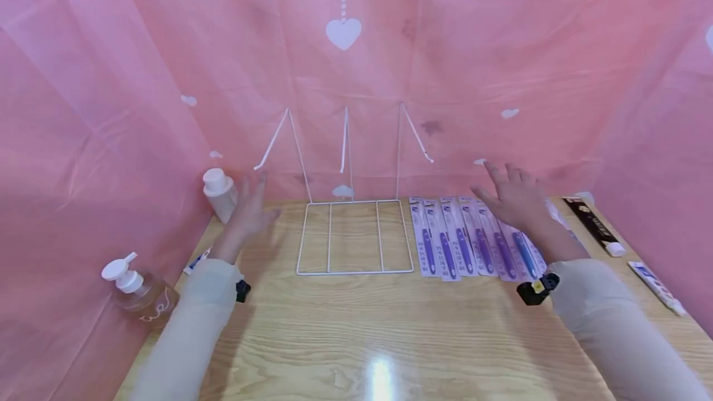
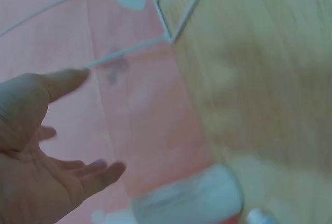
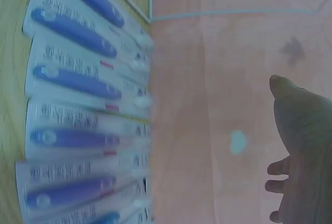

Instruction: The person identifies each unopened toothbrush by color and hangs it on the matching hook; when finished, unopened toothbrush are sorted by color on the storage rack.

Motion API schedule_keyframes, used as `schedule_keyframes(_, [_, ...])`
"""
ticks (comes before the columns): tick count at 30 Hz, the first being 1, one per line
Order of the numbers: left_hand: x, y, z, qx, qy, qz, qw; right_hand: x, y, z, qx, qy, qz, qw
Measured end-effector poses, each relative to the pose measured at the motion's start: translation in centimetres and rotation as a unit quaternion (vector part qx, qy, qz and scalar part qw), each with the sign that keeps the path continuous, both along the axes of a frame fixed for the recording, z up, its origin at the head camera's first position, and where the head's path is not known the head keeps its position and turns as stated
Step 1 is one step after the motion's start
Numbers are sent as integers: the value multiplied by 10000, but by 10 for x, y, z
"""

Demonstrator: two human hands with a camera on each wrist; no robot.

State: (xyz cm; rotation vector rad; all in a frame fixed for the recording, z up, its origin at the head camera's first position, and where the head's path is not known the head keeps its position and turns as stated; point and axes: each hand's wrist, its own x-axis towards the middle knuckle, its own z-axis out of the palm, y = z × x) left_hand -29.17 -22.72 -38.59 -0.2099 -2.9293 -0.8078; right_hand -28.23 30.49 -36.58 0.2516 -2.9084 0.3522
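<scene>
My left hand [image 1: 249, 218] hovers above the table's left side with fingers spread, holding nothing. Close by it stands a white bottle [image 1: 221, 197], which lies across the lower edge of the left wrist view. My right hand [image 1: 515, 200], fingers apart and holding nothing, is over the right end of a row of packaged toothbrushes [image 1: 445, 246]. Most have purple handles and one is blue; the forearm hides part of the row. Between the hands, a white wire rack [image 1: 356, 273] rests on the table, its upright prongs against the pink cloth.
A pump bottle [image 1: 146, 299] of amber liquid stands at the left edge, with a small tube [image 1: 196, 261] partly behind the left arm. On the right lie a black toothpaste box [image 1: 593, 224] and a white toothpaste tube [image 1: 657, 288]. Pink cloth [image 1: 356, 73] walls surround the wooden table [image 1: 334, 327].
</scene>
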Motion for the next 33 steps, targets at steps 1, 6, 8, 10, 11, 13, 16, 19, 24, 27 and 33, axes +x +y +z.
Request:
schedule_keyframes(1, [1, 2, -3, 153, -7, -15, 9999, -2, -5, -1, 26, 7, 29, 10000])
schedule_keyframes(6, [10, 18, -26, 797, -439, 41, 9958, -11, -30, -7, 25, -71, 158, 9998])
schedule_keyframes(8, [14, 24, -35, 1119, -641, 76, 9916, -14, -39, -11, 82, -64, 243, 9997])
schedule_keyframes(10, [20, 30, -45, 1446, -745, 117, 9866, -17, -48, -14, 111, -78, 330, 9994])
schedule_keyframes(11, [22, 33, -51, 1596, -764, 136, 9841, -19, -52, -16, 110, -72, 387, 9992])
schedule_keyframes(13, [25, 38, -60, 1984, -855, 200, 9762, -22, -60, -19, 135, -85, 477, 9987])
schedule_keyframes(16, [29, 44, -73, 2268, -813, 190, 9704, -27, -69, -24, 41, -207, 533, 9984])
schedule_keyframes(19, [32, 47, -80, 2284, -781, 91, 9704, -31, -74, -28, -54, -366, 508, 9980])
schedule_keyframes(24, [36, 50, -82, 1968, -914, -74, 9761, -38, -77, -34, -211, -649, 511, 9964])
schedule_keyframes(27, [37, 51, -82, 1897, -959, -12, 9772, -44, -79, -39, -303, -741, 576, 9951])
schedule_keyframes(33, [40, 54, -83, 2023, -1073, 245, 9731, -53, -91, -46, -394, -942, 593, 9930])
